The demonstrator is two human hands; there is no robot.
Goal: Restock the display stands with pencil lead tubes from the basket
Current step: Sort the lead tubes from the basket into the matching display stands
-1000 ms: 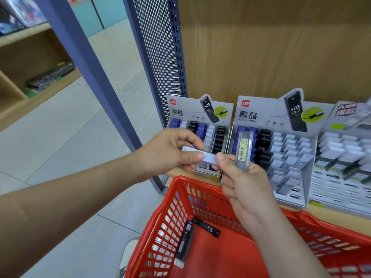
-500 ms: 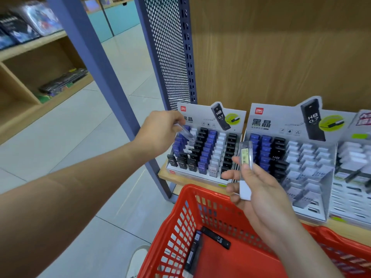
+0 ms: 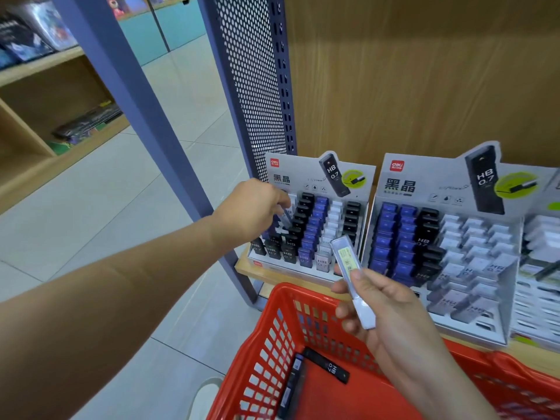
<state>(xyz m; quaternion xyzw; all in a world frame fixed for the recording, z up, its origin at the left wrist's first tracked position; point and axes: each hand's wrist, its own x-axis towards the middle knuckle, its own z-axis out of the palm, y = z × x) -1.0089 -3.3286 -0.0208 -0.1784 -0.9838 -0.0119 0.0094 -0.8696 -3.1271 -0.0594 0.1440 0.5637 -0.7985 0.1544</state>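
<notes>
- Red basket (image 3: 266, 356) is closest, with two dark tubes (image 3: 328, 365) lying on its floor.
- Right hand (image 3: 391, 313) is above it, thumb and fingers clamped on a clear tube (image 3: 348, 266) that's tilted up.
- Left hand (image 3: 251, 207) is further out, fingertips pinching a pale tube (image 3: 286, 219) at the left stand (image 3: 303, 177)'s left rows.
- Right stand (image 3: 424, 181) is just beside it.

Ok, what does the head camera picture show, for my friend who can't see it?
A person's left hand holds a clear lead tube at the left display stand. Their right hand holds a second clear tube over a red basket with two dark tubes inside.
</notes>
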